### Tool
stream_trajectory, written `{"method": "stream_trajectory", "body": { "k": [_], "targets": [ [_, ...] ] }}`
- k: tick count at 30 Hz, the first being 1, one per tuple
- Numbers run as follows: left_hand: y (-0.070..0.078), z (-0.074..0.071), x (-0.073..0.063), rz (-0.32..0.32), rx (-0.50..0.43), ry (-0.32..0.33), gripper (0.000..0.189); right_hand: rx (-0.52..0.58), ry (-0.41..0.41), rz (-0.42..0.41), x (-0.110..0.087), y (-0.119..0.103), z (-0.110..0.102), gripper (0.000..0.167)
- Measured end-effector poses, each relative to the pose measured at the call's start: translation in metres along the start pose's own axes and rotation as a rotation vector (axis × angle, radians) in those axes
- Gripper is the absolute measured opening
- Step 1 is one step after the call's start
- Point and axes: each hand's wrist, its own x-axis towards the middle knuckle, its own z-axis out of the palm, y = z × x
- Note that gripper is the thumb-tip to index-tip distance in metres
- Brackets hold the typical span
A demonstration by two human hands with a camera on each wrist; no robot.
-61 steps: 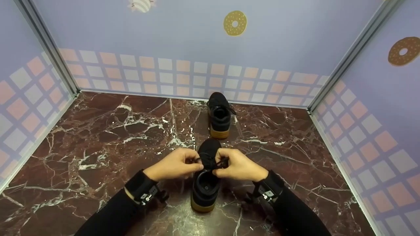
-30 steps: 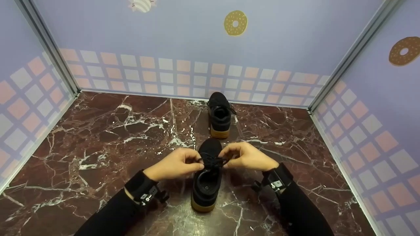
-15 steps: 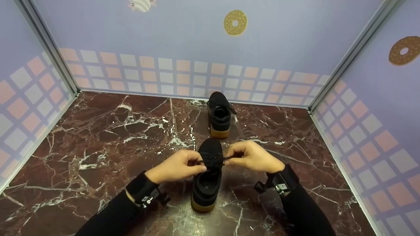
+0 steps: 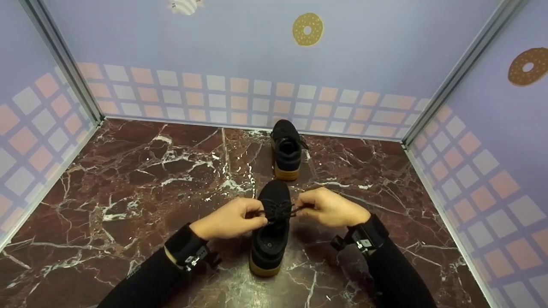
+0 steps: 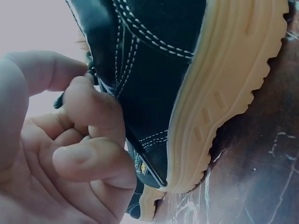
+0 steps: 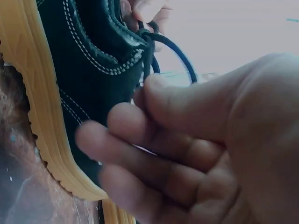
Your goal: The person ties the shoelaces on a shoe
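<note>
A black shoe (image 4: 269, 252) with a tan gum sole stands on the floor, its toe pointing away from me. My left hand (image 4: 229, 219) is at the left of its tongue and pinches the black shoelace (image 5: 91, 71) between thumb and index finger. On the other side, my right hand (image 4: 332, 208) pinches the lace between thumb and forefinger. The right wrist view shows a knot with a lace loop (image 6: 180, 53) curving out above the shoe opening. What lies inside the right fingertips is partly hidden.
A matching black shoe (image 4: 287, 158) stands just beyond, near the back wall, its laces hanging to the right. Purple panels with checks (image 4: 239, 102) enclose the dark red marble floor (image 4: 141, 179) at the back and both sides. Each wrist wears a strapped camera.
My right hand has moved from over the shoe's tongue out to the right, drawing the lace sideways, and lately shifted only slightly. The left hand has hardly moved; both shoes stay put.
</note>
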Motion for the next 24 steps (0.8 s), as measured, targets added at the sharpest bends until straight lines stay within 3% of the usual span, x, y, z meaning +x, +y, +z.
{"method": "stream_trajectory", "body": {
  "k": [8,18,24],
  "targets": [
    [-0.004,-0.005,0.0,0.071,0.069,-0.03,0.019,-0.02,-0.057,0.019,-0.004,0.005,-0.007,0.005],
    [-0.012,-0.017,0.001,0.193,0.134,-0.064,0.018,0.138,-0.074,0.063,-0.006,0.024,-0.007,0.015],
    [-0.019,-0.02,0.0,0.171,0.061,-0.076,0.017,0.182,-0.061,0.097,-0.005,0.028,-0.005,0.019]
  ]
}}
